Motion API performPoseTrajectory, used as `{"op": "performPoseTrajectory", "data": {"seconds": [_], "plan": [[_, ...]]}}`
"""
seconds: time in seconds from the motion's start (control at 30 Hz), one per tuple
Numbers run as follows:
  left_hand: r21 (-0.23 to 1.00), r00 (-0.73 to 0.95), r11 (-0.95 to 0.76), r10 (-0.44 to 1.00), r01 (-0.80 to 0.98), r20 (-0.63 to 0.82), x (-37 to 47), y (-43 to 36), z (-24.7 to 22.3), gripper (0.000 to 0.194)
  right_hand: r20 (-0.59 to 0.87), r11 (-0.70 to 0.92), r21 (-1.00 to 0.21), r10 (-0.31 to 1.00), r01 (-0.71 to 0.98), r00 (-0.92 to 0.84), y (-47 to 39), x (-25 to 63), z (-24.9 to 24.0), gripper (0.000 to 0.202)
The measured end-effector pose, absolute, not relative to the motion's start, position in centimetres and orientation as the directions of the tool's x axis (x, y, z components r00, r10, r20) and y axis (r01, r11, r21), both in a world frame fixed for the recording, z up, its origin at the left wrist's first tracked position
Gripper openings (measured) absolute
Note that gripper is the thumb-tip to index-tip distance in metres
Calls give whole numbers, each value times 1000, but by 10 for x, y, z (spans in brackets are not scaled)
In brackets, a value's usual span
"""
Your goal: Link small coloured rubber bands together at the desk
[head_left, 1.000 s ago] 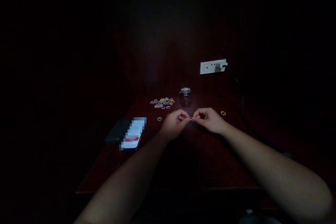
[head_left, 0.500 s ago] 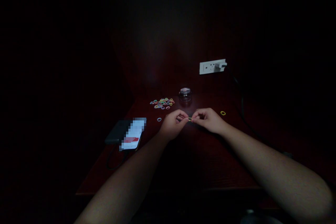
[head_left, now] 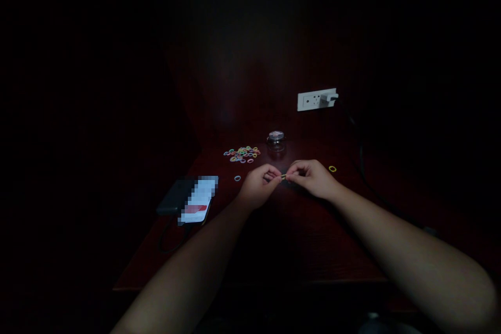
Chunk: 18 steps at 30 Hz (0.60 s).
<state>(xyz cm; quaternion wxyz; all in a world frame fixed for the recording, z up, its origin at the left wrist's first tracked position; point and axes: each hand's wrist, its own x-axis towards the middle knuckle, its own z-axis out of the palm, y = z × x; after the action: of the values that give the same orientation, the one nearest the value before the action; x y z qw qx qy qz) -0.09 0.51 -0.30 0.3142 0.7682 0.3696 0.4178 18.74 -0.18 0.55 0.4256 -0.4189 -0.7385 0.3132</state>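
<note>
The left hand (head_left: pixel 260 186) and the right hand (head_left: pixel 312 179) are facing each other above the table (head_left: pixel 274 261), fingertips nearly meeting. Both are gripping: each is pinching one side of a small yellowish band (head_left: pixel 284 177) between thumb and forefinger, and the band is showing in the narrow gap between them. The other fingers are curling in toward the palms.

Taking that band as the centre of the dial, the left forearm is reaching in from between seven and eight o'clock, the right from four. A pile (head_left: pixel 242 154) of coloured bands is lying at ten, and a single blue band (head_left: pixel 237 180) is resting apart from it at nine, near the left hand. A yellow band (head_left: pixel 332 171) is lying near three, just beyond the right wrist. A clear jar (head_left: pixel 276 141) is standing at twelve, beside the pile.

Between eight and nine, a phone (head_left: pixel 199 201) is lying with its screen glowing, the contents blurred out; a dark slab (head_left: pixel 174 198) is sitting along its far side. On the wall at one o'clock, a socket (head_left: pixel 307 101) is holding a white plug (head_left: pixel 329 97), whose black cable (head_left: pixel 361 159) is trailing down toward four. Deep shadow is hiding the surroundings.
</note>
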Motion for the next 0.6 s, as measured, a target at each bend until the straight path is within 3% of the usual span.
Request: {"op": "performPoseTrajectory", "data": {"seconds": [0.6], "plan": [[810,394,-507,837,295,381,1,6,-6,19,334,418,-848,899,326,-284,-4,185,7,27]]}}
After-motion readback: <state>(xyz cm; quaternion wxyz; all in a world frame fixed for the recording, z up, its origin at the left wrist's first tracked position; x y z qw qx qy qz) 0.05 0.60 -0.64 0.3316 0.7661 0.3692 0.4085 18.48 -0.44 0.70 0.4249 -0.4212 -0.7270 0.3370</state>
